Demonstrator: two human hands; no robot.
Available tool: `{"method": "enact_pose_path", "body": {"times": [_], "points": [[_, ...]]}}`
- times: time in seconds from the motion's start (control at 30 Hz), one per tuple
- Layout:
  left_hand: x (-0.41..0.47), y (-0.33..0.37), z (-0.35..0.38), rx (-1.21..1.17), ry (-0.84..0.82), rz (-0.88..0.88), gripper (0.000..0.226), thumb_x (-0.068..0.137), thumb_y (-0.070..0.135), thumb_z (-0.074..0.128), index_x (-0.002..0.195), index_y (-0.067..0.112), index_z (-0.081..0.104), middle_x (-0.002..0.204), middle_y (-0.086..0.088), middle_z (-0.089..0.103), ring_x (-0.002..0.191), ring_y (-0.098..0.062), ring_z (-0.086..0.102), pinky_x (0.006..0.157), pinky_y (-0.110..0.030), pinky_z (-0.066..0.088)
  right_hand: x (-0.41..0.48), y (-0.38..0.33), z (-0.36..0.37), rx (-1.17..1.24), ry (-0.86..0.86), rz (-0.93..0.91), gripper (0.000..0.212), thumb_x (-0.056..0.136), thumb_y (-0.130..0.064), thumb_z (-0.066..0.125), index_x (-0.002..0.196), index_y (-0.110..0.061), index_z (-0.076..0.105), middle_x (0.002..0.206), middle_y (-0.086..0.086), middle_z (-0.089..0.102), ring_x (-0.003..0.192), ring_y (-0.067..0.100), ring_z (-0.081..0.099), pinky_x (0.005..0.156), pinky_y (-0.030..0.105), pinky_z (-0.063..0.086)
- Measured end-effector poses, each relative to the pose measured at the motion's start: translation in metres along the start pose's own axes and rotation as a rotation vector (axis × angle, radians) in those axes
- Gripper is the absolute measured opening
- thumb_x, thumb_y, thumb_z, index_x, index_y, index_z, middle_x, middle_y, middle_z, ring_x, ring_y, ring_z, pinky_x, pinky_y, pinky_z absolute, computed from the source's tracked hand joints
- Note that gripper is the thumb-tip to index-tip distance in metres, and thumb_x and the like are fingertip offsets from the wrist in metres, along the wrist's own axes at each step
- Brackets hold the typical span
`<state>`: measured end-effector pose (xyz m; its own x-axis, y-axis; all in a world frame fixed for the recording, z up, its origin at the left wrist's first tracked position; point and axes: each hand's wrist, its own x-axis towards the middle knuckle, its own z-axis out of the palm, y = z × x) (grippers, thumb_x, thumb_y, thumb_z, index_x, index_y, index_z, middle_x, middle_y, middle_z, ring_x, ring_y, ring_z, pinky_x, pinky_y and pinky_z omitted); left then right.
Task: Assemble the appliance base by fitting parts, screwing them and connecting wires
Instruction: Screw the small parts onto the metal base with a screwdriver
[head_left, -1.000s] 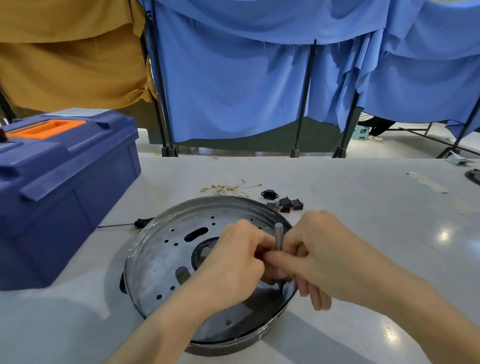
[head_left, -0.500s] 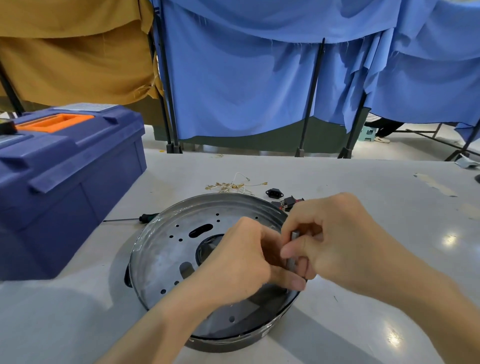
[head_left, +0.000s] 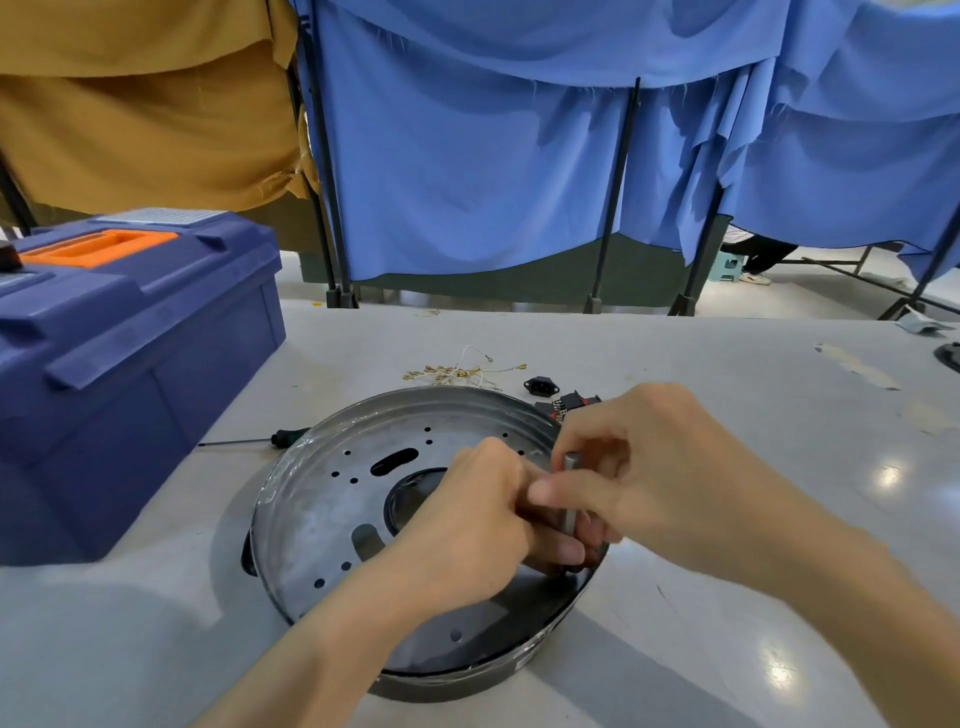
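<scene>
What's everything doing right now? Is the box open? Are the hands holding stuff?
toolbox, lid closed.
metal base, flat on the table, hollow side up.
metal tool, upright, pinched.
right hand, gripping the metal tool.
left hand, fingers curled by the tool's lower end; its hold is hidden.
screwdriver, lying untouched.
wires, loose pile, unconnected.
</scene>
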<state>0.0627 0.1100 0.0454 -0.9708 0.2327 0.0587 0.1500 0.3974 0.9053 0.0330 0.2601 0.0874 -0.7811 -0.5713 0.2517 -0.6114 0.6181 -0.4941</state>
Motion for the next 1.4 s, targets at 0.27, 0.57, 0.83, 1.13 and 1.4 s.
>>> {"method": "enact_pose_path", "body": {"times": [0.27, 0.57, 0.83, 1.13, 1.4], "points": [[0.002, -0.009, -0.003, 0.017, 0.027, -0.044, 0.016, 0.071, 0.004, 0.082, 0.073, 0.019, 0.076, 0.078, 0.000, 0.076, 0.081, -0.018, 0.073, 0.083, -0.035, 0.059, 0.007, 0.017, -0.006, 0.334, -0.147, -0.094, 0.016, 0.076, -0.003, 0.078, 0.075, -0.018, 0.075, 0.070, -0.005, 0.069, 0.066, 0.014, 0.067, 0.069, 0.029, 0.057], [0.003, -0.007, -0.007, 0.195, 0.050, -0.096, 0.021, 0.065, 0.004, 0.085, 0.069, 0.021, 0.073, 0.069, 0.002, 0.073, 0.068, -0.014, 0.069, 0.068, -0.032, 0.059, -0.003, 0.014, 0.020, 0.547, 0.088, 0.036, 0.029, 0.071, 0.020, 0.069, 0.060, -0.006, 0.063, 0.056, 0.007, 0.066, 0.044, 0.013, 0.055, 0.044, 0.025, 0.045], [-0.001, -0.001, -0.002, 0.175, 0.095, -0.051, 0.030, 0.065, 0.018, 0.087, 0.048, 0.029, 0.065, 0.042, 0.015, 0.055, 0.040, 0.005, 0.045, 0.041, -0.007, 0.031, -0.011, 0.004, 0.059, 0.516, 0.532, 0.180, 0.036, 0.069, 0.015, 0.072, 0.058, -0.018, 0.062, 0.048, 0.000, 0.056, 0.047, 0.016, 0.051, 0.049, 0.033, 0.045], [0.003, -0.007, 0.000, 0.180, 0.054, -0.038, 0.008, 0.073, 0.017, 0.083, 0.078, 0.021, 0.078, 0.071, 0.005, 0.073, 0.065, -0.012, 0.063, 0.058, -0.016, 0.045, -0.014, 0.014, 0.006, 0.538, 0.135, 0.036, 0.011, 0.069, -0.005, 0.082, 0.069, -0.012, 0.074, 0.059, 0.010, 0.066, 0.047, 0.017, 0.059, 0.054, 0.031, 0.053], [0.003, -0.004, -0.006, 0.114, -0.018, -0.060, 0.013, 0.066, 0.024, 0.088, 0.070, 0.023, 0.076, 0.069, 0.003, 0.073, 0.065, -0.011, 0.065, 0.067, -0.027, 0.051, -0.009, 0.015, 0.011, 0.303, 0.226, -0.141, 0.022, 0.074, 0.000, 0.076, 0.063, -0.015, 0.066, 0.051, -0.007, 0.057, 0.046, 0.010, 0.056, 0.049, 0.026, 0.048]]}}
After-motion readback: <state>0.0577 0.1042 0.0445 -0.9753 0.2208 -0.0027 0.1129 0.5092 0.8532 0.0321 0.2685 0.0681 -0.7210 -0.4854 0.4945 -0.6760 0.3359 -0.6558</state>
